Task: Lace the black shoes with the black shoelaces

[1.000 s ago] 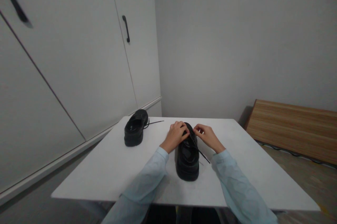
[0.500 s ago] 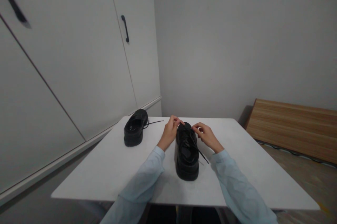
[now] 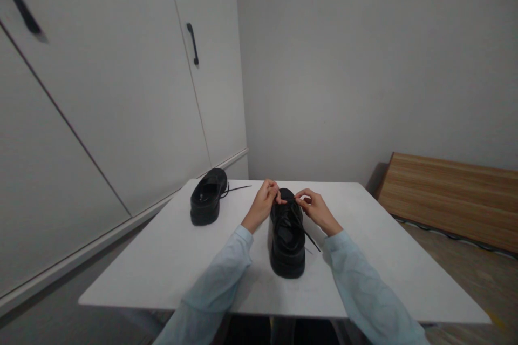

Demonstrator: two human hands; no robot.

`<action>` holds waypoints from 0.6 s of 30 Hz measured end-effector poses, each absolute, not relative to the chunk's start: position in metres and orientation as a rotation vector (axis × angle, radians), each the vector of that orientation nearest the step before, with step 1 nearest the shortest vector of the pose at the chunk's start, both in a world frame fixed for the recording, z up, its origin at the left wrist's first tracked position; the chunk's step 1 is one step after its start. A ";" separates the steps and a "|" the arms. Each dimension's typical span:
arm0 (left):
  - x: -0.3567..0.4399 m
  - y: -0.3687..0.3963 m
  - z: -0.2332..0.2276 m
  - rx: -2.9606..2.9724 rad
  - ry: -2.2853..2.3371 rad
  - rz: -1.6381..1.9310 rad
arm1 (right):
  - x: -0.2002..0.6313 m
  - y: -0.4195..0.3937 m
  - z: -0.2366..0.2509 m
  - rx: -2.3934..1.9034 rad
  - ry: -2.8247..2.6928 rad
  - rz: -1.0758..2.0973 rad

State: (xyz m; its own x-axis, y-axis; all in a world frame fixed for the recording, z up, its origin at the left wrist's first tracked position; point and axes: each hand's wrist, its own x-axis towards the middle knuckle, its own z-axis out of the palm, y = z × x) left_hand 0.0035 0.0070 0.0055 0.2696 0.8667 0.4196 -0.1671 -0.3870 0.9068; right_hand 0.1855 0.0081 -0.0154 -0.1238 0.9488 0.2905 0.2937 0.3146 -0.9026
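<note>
Left hand [image 3: 264, 203] is curled, fingertips pinched on the lace [image 3: 300, 223] at the far end of the near shoe [image 3: 287, 237]; right hand [image 3: 314, 208] is likewise pinched on the lace, just beside the left. The shoe stands on the table [image 3: 162, 264] between the forearms, heel nearest the person. A second shoe [image 3: 208, 202] sits well apart, left of the left hand.
</note>
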 end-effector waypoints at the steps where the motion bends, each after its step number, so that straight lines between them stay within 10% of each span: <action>1: 0.004 0.007 0.005 1.556 0.669 1.315 | 0.184 0.006 -0.013 -1.143 -1.585 0.926; 18: 0.001 0.016 -0.003 1.657 0.864 1.476 | 0.189 -0.002 0.004 -0.977 -1.376 0.996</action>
